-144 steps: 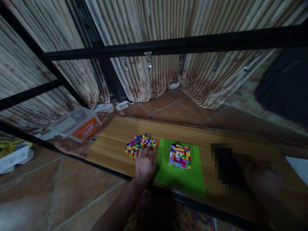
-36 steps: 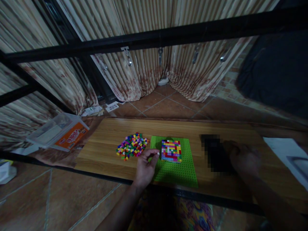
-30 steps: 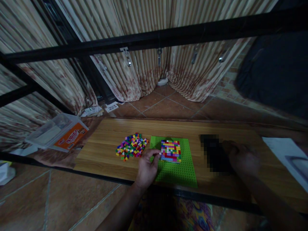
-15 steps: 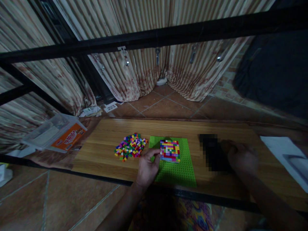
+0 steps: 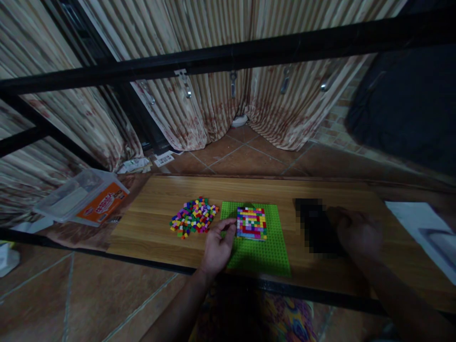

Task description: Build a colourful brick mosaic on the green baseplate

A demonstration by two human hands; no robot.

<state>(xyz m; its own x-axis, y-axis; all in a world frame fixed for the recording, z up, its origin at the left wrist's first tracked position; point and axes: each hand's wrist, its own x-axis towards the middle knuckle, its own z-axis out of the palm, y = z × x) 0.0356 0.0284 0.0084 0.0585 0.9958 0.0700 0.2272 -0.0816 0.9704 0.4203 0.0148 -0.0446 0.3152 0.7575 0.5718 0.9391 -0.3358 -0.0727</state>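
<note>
On the wooden table, a green studded baseplate [image 5: 260, 261] carries a square of small multicoloured building bricks [image 5: 251, 223]. My left hand [image 5: 218, 244] is over the plate's left side, its thumb and forefinger bent together in a pinch beside the left edge of the square. Anything between those fingertips is too small to make out. Left of the plate lies a loose heap of small coloured bricks [image 5: 194, 217]. To the right, my right hand [image 5: 359, 235] has its fingers curled at the right edge of a dark, pixelated object [image 5: 317, 228], whose details are masked.
A clear plastic box with an orange label [image 5: 101, 204] sits beyond the table's left end. White paper [image 5: 416, 218] lies at the right end. A black metal bar [image 5: 213, 59] crosses in front of striped curtains [image 5: 199, 109]. Tiled floor surrounds the table [image 5: 142, 209].
My left hand has drawn back slightly left from the brick square's edge, its fingertips now just apart from it. My right hand and the dark object look almost unchanged.
</note>
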